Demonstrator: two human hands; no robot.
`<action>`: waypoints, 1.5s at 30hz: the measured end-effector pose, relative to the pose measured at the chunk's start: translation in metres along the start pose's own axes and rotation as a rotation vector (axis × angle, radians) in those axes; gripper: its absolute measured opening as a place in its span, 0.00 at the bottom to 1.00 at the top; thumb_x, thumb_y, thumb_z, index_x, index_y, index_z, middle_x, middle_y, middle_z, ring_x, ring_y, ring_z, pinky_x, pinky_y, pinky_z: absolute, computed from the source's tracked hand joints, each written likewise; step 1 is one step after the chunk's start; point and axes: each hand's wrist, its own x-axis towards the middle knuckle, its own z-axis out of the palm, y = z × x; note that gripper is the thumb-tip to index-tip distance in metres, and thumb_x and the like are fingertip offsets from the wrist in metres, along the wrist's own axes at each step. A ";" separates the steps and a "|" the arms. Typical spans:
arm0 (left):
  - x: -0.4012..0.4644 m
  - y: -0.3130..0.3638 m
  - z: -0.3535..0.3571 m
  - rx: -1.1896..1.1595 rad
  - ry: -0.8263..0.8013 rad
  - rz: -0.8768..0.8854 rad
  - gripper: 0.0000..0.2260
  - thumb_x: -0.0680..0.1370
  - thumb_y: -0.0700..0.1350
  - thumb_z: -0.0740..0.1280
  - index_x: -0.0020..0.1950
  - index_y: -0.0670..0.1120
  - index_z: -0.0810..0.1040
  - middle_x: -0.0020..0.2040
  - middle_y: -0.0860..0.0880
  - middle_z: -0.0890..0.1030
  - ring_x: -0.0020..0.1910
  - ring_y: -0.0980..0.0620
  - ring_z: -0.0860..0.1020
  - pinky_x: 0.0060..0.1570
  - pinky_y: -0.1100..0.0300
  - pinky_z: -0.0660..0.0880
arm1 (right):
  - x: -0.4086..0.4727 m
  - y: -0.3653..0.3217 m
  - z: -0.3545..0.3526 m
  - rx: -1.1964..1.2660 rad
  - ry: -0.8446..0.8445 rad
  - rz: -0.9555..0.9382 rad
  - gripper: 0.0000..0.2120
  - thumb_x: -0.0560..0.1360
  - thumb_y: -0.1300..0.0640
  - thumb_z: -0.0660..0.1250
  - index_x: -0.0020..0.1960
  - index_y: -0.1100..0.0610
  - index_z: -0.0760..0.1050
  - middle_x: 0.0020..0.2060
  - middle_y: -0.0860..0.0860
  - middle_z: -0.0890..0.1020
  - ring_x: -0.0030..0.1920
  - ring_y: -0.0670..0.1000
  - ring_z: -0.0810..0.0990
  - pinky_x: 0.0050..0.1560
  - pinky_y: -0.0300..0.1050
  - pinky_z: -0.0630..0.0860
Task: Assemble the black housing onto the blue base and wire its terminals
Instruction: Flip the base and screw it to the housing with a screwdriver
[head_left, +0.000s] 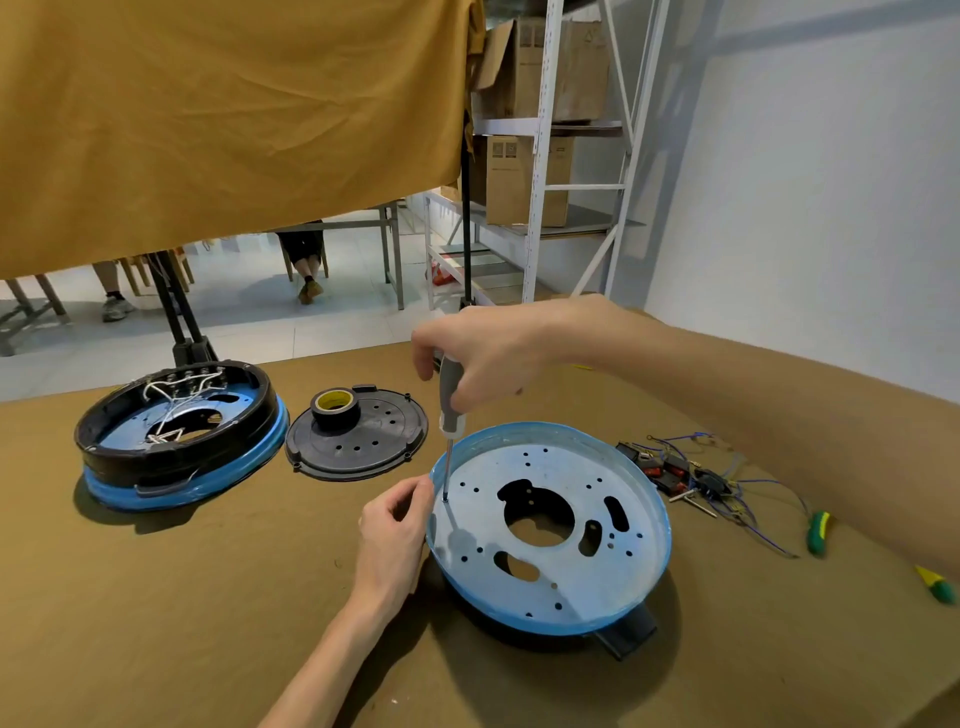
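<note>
1. At the far left of the brown-covered table (156, 597) sits an already joined unit (182, 436): a black ring housing seated on a blue base, with white wires crossing inside it.
2. Just to its right lies a round black cover plate (363, 447) with small holes, and a roll of black tape (335, 408) with a yellow core stands on it.
3. The left hand (395, 535) rests at the left rim of the open blue base, fingers curled, thumb and forefinger close to the screwdriver's shaft; whether they pinch anything cannot be told.
4. The right hand (483, 353) grips the grey handle of a screwdriver (449, 415) held nearly upright, its tip down on the plate near the left rim.
5. The blue base (644, 478) lies in the middle-right of the table, open side up, showing a pale perforated plate; a black housing part (626, 636) shows beneath its near edge.
6. Right of the base lies a tangle of rocker switches and thin wires (691, 475).
7. Furthest right are two green-and-yellow tool handles (818, 530).
</note>
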 end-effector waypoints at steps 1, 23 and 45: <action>0.000 0.000 0.000 -0.001 -0.003 0.003 0.13 0.84 0.47 0.64 0.62 0.44 0.84 0.53 0.49 0.86 0.56 0.49 0.83 0.54 0.50 0.82 | 0.001 0.000 0.002 -0.025 0.036 0.006 0.12 0.79 0.50 0.68 0.58 0.54 0.71 0.45 0.55 0.84 0.33 0.53 0.84 0.27 0.45 0.81; 0.001 -0.001 0.001 0.020 -0.015 0.019 0.10 0.84 0.48 0.64 0.59 0.50 0.84 0.51 0.53 0.86 0.53 0.55 0.82 0.44 0.68 0.79 | 0.002 -0.004 0.003 0.043 0.007 0.011 0.16 0.79 0.52 0.68 0.62 0.54 0.66 0.41 0.56 0.82 0.33 0.54 0.85 0.25 0.41 0.77; -0.011 0.021 -0.025 0.511 -0.347 -0.299 0.12 0.86 0.42 0.59 0.62 0.50 0.80 0.49 0.53 0.84 0.42 0.58 0.80 0.38 0.67 0.74 | -0.046 0.038 0.046 0.499 0.720 0.178 0.14 0.78 0.46 0.72 0.45 0.56 0.75 0.36 0.52 0.84 0.31 0.47 0.83 0.29 0.41 0.79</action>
